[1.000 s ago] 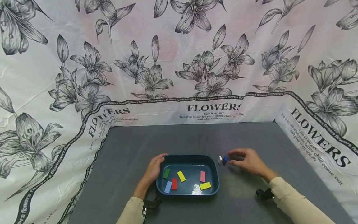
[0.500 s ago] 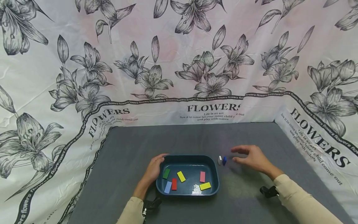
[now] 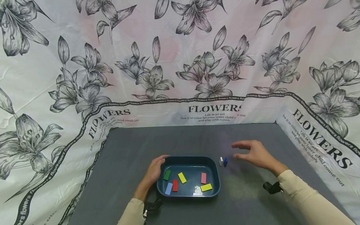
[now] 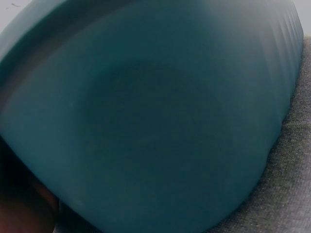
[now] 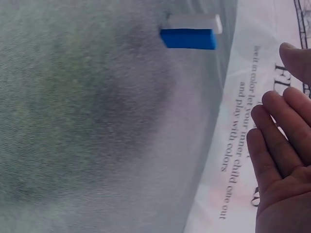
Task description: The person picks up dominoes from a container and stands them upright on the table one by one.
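A dark teal tray (image 3: pixel 189 196) stands on the grey table. My left hand (image 3: pixel 153 170) holds its left end, the fingers reaching to the back left corner; the tray's wall (image 4: pixel 155 145) fills most of the left wrist view and hides much of that hand. To the right of the tray, a white block (image 3: pixel 221 161) and a blue block (image 3: pixel 226 162) stand on edge side by side. My right hand (image 3: pixel 254 153) hovers to the right of them, holding nothing, thumb and fingers spread apart. In the right wrist view its fingers are straight, away from the blue block (image 5: pixel 188 39).
Several flat blocks lie in the tray: green (image 3: pixel 167 175), light blue (image 3: pixel 168 188), red (image 3: pixel 175 185), pink (image 3: pixel 203 178), and two yellow, one near the middle (image 3: pixel 182 177) and one at the right (image 3: pixel 206 187). A flower-printed cloth (image 3: pixel 157 114) borders the table (image 3: pixel 168 140).
My right hand has drawn away from the blue block, rightward and a little up in the head view, and its fingers have spread wider. The left hand and tray have stayed put.
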`<state>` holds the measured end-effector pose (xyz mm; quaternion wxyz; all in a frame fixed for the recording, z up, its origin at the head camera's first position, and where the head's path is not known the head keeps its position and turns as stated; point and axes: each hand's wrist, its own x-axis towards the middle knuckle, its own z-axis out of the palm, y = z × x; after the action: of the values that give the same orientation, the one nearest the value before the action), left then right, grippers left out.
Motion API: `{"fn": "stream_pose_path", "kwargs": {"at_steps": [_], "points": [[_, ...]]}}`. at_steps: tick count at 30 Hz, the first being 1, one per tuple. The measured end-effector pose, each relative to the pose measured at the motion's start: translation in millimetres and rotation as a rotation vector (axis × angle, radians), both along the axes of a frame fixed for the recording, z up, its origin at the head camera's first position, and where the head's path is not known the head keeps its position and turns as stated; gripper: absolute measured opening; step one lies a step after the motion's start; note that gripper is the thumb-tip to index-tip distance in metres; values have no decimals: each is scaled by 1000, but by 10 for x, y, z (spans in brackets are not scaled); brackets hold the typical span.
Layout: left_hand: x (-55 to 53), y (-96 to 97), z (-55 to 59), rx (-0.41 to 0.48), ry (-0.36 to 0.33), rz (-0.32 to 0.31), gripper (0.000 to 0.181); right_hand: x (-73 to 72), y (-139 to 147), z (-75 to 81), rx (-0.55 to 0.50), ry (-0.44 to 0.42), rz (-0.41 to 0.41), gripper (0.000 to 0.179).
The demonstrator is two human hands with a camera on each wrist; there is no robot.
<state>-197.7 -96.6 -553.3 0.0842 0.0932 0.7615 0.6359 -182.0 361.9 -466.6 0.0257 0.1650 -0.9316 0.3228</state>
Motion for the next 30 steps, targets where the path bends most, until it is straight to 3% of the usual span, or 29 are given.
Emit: {"fn": "stream_pose_path", "kwargs": {"at_steps": [11, 30], "points": [[4, 0, -1, 12, -8, 0, 48, -15, -128, 231, 34, 30, 40, 46], [18, 5, 4, 15, -11, 4, 47, -12, -408, 435, 36, 54, 150, 45]]}}
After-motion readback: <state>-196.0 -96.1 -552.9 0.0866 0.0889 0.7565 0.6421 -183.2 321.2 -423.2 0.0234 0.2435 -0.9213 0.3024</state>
